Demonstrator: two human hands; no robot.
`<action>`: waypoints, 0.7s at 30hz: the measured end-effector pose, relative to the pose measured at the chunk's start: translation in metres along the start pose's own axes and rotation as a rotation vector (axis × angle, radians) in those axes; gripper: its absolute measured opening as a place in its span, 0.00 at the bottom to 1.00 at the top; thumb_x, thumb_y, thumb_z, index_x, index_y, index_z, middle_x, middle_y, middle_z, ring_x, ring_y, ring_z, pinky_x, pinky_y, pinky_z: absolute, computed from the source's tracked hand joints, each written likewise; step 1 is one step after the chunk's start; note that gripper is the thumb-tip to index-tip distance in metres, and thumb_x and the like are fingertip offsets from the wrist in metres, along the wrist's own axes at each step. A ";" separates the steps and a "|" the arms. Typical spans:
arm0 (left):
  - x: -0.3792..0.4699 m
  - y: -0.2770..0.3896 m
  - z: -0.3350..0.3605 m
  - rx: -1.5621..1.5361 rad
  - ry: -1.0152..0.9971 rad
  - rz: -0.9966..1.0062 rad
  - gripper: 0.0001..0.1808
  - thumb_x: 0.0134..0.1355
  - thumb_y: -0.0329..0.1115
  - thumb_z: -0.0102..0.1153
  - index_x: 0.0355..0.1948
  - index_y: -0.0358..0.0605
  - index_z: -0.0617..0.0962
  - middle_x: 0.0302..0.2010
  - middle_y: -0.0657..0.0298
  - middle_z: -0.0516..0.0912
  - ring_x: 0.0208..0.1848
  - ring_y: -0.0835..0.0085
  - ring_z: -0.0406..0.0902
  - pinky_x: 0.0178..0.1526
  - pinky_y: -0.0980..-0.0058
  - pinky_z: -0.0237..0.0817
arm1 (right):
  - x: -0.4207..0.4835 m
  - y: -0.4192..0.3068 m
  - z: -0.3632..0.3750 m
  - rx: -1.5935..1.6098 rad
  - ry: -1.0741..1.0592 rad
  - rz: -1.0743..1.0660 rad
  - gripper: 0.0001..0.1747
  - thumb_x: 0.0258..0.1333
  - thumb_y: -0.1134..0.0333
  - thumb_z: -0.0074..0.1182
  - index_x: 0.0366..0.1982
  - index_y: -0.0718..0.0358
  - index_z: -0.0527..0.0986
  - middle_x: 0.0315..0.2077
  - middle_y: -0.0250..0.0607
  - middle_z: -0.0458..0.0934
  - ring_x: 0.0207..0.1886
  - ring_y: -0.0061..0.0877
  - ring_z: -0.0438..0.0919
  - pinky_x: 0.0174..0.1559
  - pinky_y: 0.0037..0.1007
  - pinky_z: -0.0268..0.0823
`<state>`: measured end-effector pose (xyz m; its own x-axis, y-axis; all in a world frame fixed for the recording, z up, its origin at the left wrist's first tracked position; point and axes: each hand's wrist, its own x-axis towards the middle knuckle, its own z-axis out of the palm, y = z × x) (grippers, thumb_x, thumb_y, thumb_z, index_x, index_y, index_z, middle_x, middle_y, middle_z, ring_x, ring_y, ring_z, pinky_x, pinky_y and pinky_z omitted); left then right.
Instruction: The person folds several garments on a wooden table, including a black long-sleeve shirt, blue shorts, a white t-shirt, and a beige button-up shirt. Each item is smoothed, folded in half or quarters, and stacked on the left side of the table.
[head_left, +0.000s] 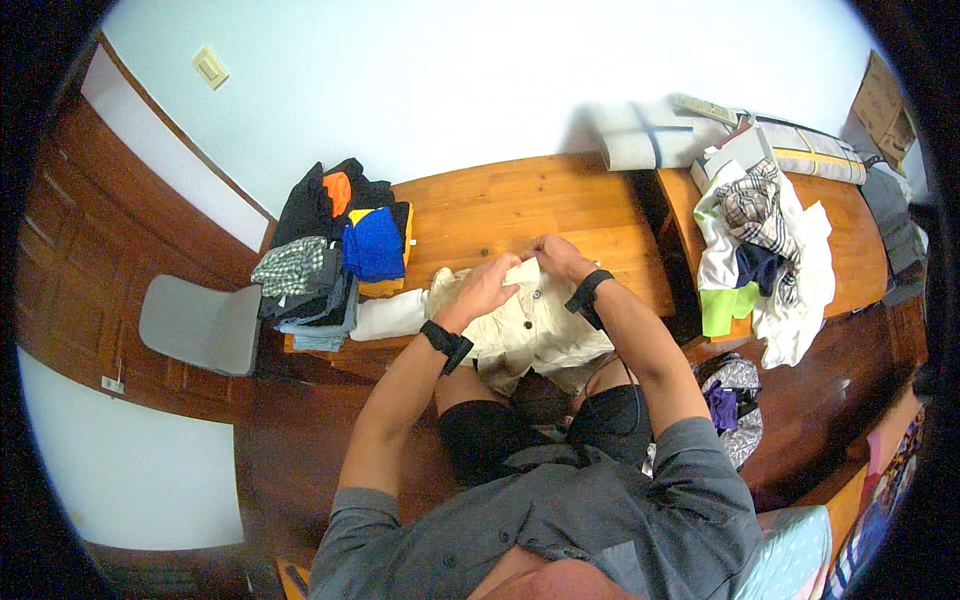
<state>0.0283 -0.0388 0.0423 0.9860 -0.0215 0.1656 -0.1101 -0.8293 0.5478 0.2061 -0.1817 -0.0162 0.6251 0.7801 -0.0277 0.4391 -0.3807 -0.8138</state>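
Observation:
A cream buttoned garment (570, 330), which looks like a shirt, lies across the front edge of the wooden table (495, 202) and hangs down over my lap. My left hand (487, 289) grips its upper edge near the collar. Just to the right, my right hand (559, 259) pinches the same edge with bent fingers. Dark buttons run down the middle of the cloth between my wrists. Each wrist wears a black strap with a small device. The fingertips are partly hidden by the hands themselves.
Folded clothes (307, 300) are stacked at the table's left end, with a blue garment (373, 244) and a white folded cloth (390, 315) beside them. A grey chair (199, 326) stands left. Loose clothes (765, 255) drape over the right table, near rolled mats (817, 150). A patterned bag (739, 412) sits below.

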 end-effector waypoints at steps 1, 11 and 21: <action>0.002 -0.001 0.001 -0.004 0.034 0.005 0.22 0.60 0.35 0.68 0.53 0.46 0.73 0.46 0.49 0.83 0.52 0.47 0.80 0.50 0.54 0.72 | 0.000 -0.004 -0.001 0.166 -0.032 -0.020 0.16 0.63 0.60 0.65 0.31 0.69 0.84 0.21 0.27 0.78 0.25 0.16 0.72 0.30 0.25 0.66; 0.021 -0.026 0.017 0.003 0.151 -0.116 0.27 0.61 0.45 0.69 0.57 0.44 0.78 0.46 0.50 0.85 0.51 0.47 0.81 0.52 0.54 0.73 | -0.009 -0.026 -0.017 0.373 -0.181 -0.053 0.21 0.69 0.57 0.59 0.21 0.61 0.79 0.19 0.19 0.73 0.23 0.10 0.65 0.27 0.22 0.60; 0.045 -0.054 0.046 0.334 -0.116 -0.135 0.29 0.61 0.54 0.65 0.50 0.39 0.81 0.50 0.49 0.83 0.56 0.51 0.78 0.57 0.55 0.68 | -0.019 0.021 -0.036 -0.412 0.126 0.114 0.46 0.53 0.46 0.68 0.63 0.73 0.69 0.55 0.60 0.78 0.60 0.46 0.77 0.54 0.39 0.75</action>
<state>0.0840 -0.0201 -0.0177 0.9986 0.0535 0.0054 0.0503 -0.9648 0.2580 0.2263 -0.2223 -0.0119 0.7467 0.6650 -0.0121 0.5675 -0.6466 -0.5098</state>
